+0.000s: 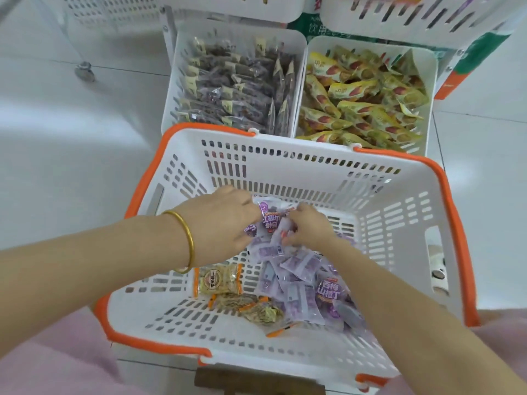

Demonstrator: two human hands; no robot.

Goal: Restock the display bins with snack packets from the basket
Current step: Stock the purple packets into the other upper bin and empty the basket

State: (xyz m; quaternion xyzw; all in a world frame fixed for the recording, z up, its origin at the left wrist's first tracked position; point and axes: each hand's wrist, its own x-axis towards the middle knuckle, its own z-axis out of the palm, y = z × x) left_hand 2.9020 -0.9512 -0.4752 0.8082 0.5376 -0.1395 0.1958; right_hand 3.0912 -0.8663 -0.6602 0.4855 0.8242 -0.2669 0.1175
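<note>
A white basket with an orange rim (285, 155) sits in front of me. Inside lie several purple snack packets (296, 269) and a few tan and orange packets (218, 279). My left hand (219, 220), with a gold bangle on the wrist, and my right hand (306, 226) both reach into the basket. Between them they grip a bunch of purple packets (271, 218) near the basket's far side. Beyond the basket stand two white display bins: the left bin (174, 89) holds dark clear-wrapped packets, the right bin (427, 89) holds yellow packets.
More white slotted bins (427, 21) hang above the two filled ones. A rack wheel (84, 71) stands on the pale tiled floor at the left. Pink fabric covers my lap at the bottom corners. A wooden piece (256, 383) shows below the basket.
</note>
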